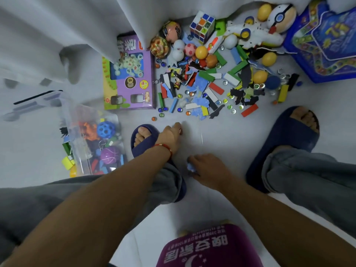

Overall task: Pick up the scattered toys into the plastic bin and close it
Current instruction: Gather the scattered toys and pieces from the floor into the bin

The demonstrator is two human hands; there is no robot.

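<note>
A clear plastic bin [77,120] stands open on the floor at the left, partly filled with balls and blocks. Its lid [36,105] lies behind it. A heap of scattered toys [212,78] covers the floor ahead: wooden blocks, marbles, balls, foam pieces, a puzzle cube [202,25]. My left hand [170,135] reaches down to the floor just short of the heap, fingertips pinched on something small that I cannot make out. My right hand [206,168] is closed around light blue foam pieces [190,167], low between my feet.
A purple game box [129,74] lies beside the heap, and a blue star-shaped board box [323,39] sits at the far right. A white curtain [77,26] hangs over the back left. My feet in dark blue slippers [283,139] flank the hands.
</note>
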